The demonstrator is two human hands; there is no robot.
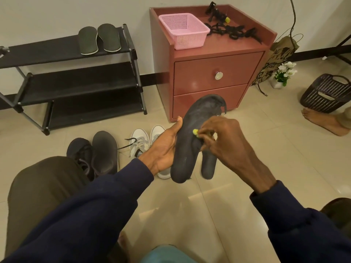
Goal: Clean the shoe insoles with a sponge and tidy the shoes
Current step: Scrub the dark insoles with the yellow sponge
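**Insole in one hand, sponge in the other – quick count of what's around**

The left hand (165, 147) grips a long dark grey foam insole (191, 130) by its left edge. The thumb lies along the front and the fingers curl behind, so it's held up off the beige tiled floor (218, 196) with the wide end pointing at the cabinet. The right hand (222, 141) has its fingertips bunched tight on a small yellow-green sponge (195, 132). The sponge touches the insole's face about halfway along, just right of the left thumb.

A second dark insole (209, 166) pokes out under the right hand. I can't tell if it's held or just lying there.

Counts:
- Insoles: four. Besides those two, a pair of grey-green insoles (98, 39) sits side by side on the top shelf of the black three-shelf shoe rack (76, 84).
- Shoes: four, all on the floor. Two black shoes (93, 154) sit next to two white lace-up sneakers (144, 139).
- One pink plastic mesh basket (183, 31) sits on the reddish-brown two-drawer cabinet (209, 88), beside a tangle of black laces (231, 32).
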